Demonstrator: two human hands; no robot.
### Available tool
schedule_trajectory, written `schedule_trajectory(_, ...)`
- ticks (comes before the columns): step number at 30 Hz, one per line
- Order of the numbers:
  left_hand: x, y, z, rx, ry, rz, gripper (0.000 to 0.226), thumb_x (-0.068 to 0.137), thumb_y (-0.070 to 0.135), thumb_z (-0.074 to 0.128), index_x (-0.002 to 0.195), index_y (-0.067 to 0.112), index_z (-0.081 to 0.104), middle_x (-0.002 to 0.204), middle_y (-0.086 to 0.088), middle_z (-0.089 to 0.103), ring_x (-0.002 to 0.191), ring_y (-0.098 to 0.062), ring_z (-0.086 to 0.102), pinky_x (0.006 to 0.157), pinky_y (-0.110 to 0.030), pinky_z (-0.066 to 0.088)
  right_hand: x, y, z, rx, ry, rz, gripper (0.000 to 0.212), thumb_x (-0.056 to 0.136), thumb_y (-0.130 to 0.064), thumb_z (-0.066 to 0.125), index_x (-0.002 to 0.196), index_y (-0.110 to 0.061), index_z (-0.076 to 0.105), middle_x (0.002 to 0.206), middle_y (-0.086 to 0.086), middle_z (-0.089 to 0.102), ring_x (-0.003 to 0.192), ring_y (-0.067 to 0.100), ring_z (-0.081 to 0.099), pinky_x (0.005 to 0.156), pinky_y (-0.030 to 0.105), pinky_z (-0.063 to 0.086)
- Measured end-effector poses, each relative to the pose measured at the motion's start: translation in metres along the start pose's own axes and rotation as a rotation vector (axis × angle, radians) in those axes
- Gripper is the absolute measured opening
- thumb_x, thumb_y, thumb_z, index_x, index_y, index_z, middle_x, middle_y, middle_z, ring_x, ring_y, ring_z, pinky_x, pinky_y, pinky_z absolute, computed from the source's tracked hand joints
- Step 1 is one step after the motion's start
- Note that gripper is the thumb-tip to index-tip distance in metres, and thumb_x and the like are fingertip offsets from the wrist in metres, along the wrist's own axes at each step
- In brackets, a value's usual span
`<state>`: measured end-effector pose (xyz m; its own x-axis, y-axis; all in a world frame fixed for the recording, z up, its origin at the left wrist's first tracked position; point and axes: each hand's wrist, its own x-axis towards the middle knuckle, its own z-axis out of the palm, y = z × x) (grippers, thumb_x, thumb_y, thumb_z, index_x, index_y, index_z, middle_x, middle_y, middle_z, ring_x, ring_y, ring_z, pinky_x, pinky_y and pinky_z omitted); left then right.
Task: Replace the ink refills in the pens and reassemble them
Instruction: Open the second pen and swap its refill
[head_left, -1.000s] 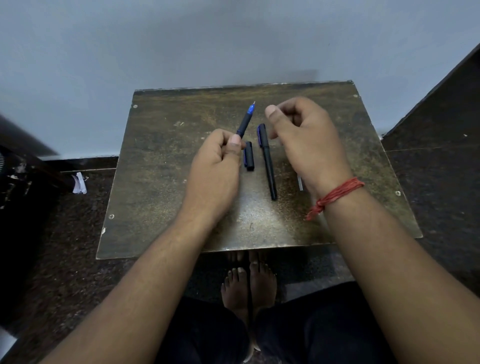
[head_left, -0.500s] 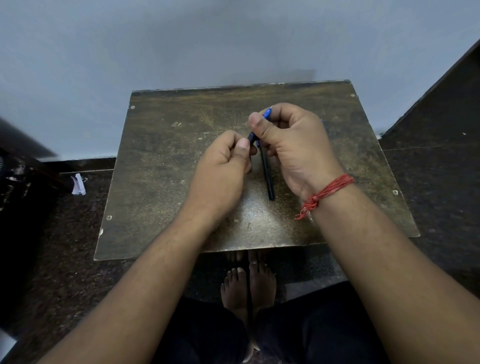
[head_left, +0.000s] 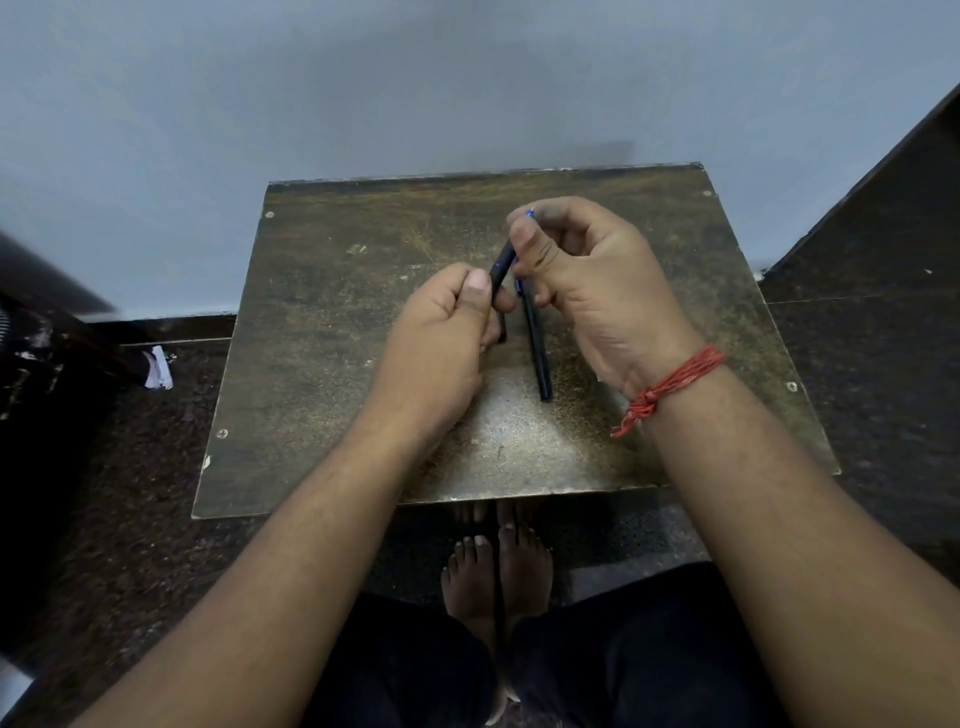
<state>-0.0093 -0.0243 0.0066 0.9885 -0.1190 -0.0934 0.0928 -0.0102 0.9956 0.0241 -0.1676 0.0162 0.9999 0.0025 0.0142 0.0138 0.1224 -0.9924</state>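
Observation:
My left hand (head_left: 441, 338) grips the lower end of a dark pen barrel (head_left: 501, 265), which points up and away. My right hand (head_left: 587, 275) pinches the barrel's upper end at the blue tip (head_left: 530, 213), thumb pressed on it. A second black pen (head_left: 537, 353) lies lengthwise on the small worn table (head_left: 322, 364) between my hands, its top end under my right fingers. A short dark cap piece (head_left: 502, 327) lies beside my left fingers, mostly hidden.
The table stands against a pale wall (head_left: 467, 78). Dark floor surrounds it, with a white scrap (head_left: 158, 369) at the left. My bare feet (head_left: 493, 577) rest under the table's near edge. A red thread band (head_left: 670, 384) circles my right wrist.
My right hand came in from the right and closed on the blue tip end of the pen held by my left hand. The cap piece is now mostly covered.

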Motion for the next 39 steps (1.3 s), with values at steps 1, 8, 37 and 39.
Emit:
schedule_trajectory(1, 0.001, -0.002, -0.001, 0.05, 0.015, 0.007, 0.033, 0.102, 0.042, 0.041, 0.084, 0.023, 0.061, 0.056, 0.012, 0.041, 0.045, -0.006, 0.03, 0.049, -0.026, 0.023, 0.001, 0.001, 0.0, -0.016, 0.03, 0.001, 0.02, 0.08, -0.029, 0.078, 0.091, -0.018, 0.066, 0.079, -0.005, 0.067, 0.07, 0.01, 0.058, 0.055, 0.022, 0.043)
schedule_trajectory(8, 0.002, -0.008, -0.003, 0.159, 0.028, 0.007, 0.034, 0.097, 0.047, 0.04, 0.086, 0.025, 0.063, 0.055, 0.014, 0.045, 0.05, -0.007, 0.035, 0.052, -0.032, 0.027, 0.0, -0.001, -0.002, -0.011, 0.002, 0.041, 0.012, 0.081, -0.011, 0.073, 0.089, -0.014, 0.065, 0.081, 0.01, 0.061, 0.071, 0.016, 0.059, 0.059, 0.027, 0.046)
schedule_trajectory(37, 0.003, -0.009, -0.004, 0.22, 0.057, 0.02, 0.032, 0.103, 0.042, 0.042, 0.089, 0.022, 0.064, 0.055, 0.015, 0.047, 0.047, -0.001, 0.038, 0.051, -0.028, 0.028, -0.003, 0.0, 0.001, -0.052, 0.082, 0.107, 0.014, 0.082, -0.023, 0.079, 0.085, -0.019, 0.066, 0.084, 0.006, 0.067, 0.071, 0.013, 0.058, 0.053, 0.016, 0.043)
schedule_trajectory(39, 0.002, -0.008, -0.004, 0.229, 0.06, 0.02, 0.032, 0.108, 0.035, 0.043, 0.092, 0.017, 0.064, 0.057, 0.013, 0.047, 0.046, -0.001, 0.037, 0.049, -0.025, 0.029, -0.004, -0.001, 0.001, -0.059, 0.078, 0.115, 0.006, 0.083, -0.02, 0.075, 0.085, -0.019, 0.069, 0.084, 0.004, 0.07, 0.071, 0.012, 0.059, 0.053, 0.019, 0.042)
